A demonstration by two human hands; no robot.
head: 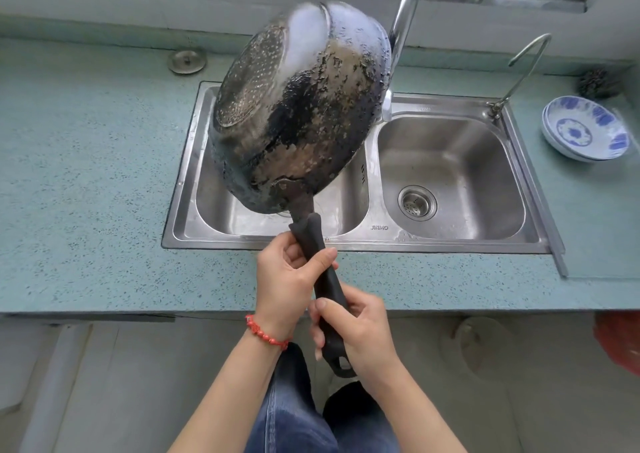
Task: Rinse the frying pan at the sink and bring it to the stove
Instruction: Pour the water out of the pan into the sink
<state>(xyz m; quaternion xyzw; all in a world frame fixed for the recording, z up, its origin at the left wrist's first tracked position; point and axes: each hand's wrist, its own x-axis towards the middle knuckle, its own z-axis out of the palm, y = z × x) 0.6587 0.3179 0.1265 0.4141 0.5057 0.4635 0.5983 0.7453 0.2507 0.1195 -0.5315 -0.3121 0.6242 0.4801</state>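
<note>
The frying pan [298, 106] is tipped up over the left basin of the steel double sink [446, 241], its scorched, flaking underside facing me and its inside hidden. Its black handle [320, 262] runs down toward me across the sink's front rim. My left hand [289, 283], with a red bead bracelet on the wrist, grips the handle's upper part. My right hand [356, 331] grips the handle's lower end, near the hanging loop. The tall chrome tap [403, 27] rises just behind the pan's right edge. No stove is in view.
A speckled teal counter [86, 162] surrounds the sink. Stacked blue-and-white bowls [585, 130] and a dark scourer [597, 82] sit at the right, beside a thin second tap [519, 72]. A metal sink plug [187, 59] lies at the back left. Something red [620, 342] hangs below the counter's right end.
</note>
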